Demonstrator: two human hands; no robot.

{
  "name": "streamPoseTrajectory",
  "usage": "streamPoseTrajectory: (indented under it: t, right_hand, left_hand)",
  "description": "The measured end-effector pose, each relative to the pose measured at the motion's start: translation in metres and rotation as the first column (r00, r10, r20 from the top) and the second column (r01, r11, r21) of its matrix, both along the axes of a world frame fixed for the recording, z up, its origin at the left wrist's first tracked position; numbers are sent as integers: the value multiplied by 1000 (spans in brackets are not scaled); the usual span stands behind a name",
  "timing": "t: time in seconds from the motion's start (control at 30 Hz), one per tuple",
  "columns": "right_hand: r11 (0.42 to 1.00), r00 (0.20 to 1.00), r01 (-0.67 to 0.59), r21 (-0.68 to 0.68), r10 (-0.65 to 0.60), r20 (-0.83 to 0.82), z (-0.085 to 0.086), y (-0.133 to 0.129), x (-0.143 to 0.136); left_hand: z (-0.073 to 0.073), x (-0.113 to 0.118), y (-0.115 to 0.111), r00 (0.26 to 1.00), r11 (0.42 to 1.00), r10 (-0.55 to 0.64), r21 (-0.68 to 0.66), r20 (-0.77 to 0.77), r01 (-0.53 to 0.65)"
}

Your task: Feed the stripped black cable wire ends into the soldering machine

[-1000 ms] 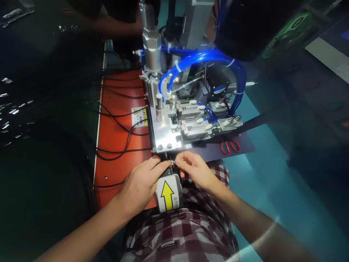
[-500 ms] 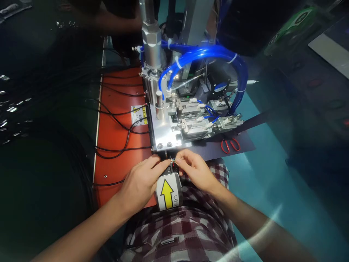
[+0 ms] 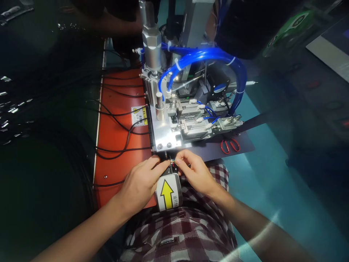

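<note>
A tiny bundle of thin wires [image 3: 172, 161], with specks of red and white, shows between my fingertips at the front of the machine. My right hand [image 3: 196, 171] pinches it from the right with thumb and forefinger, the other fingers curled. From the left, my left hand [image 3: 141, 182] brings its thumb tip against the same spot. Its fingers bend down over the red board's edge, and what they hold is hidden. Just below the fingertips is a black track, its rounded end bearing a white label with a yellow arrow [image 3: 167, 194].
A metal fixture with pneumatic cylinders [image 3: 195, 127] and looped blue air hoses [image 3: 209, 54] stands ahead. Black cables [image 3: 122, 149] cross the red board [image 3: 109, 167] at left. Red-handled scissors [image 3: 230, 146] lie on the dark plate at right. A person's arm [image 3: 114, 25] shows beyond.
Both hands keep almost the same place and grip at the thin wires. The right fingers shift only very slightly.
</note>
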State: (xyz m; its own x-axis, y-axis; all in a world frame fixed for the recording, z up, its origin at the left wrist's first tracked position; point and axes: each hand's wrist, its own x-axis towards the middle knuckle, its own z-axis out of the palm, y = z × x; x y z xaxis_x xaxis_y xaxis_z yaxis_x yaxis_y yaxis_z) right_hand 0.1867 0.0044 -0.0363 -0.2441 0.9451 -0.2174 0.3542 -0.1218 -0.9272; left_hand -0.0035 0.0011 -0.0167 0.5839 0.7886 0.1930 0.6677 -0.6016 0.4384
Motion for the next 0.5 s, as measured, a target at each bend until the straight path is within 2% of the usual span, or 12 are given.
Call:
streamPoseTrajectory:
  t: [0.27,0.5]
  right_hand:
    - [1000,1000,-3,27,3,12,0,0,0]
    - [999,999,14,41,-12,-42,-3,-1,-1]
  left_hand:
    - [0,2,1,1000,1000,9,26,-7,-9]
    - [-1,2,0,1000,999,9,39,-12,-9]
